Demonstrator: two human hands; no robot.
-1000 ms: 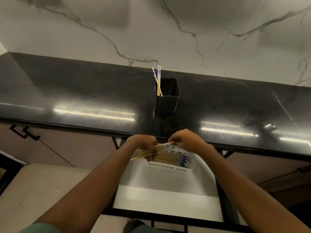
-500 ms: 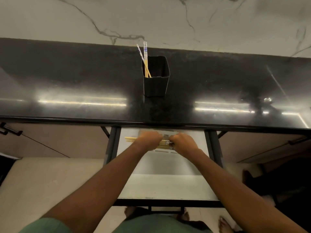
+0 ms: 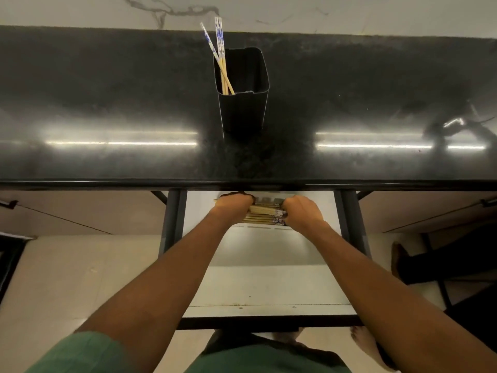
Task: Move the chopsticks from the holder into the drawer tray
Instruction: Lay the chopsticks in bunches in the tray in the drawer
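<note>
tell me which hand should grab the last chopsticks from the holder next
Left, probably. The remaining chopsticks lean in the left corner of the holder, nearer the left hand. Both hands are at the bundle over the drawer tray; the right hand would reach across.

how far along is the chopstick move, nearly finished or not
Mostly done. A row of chopsticks already lies in the drawer tray. The left hand and right hand hold a bundle over the tray. About three chopsticks are left in the black holder.
</note>
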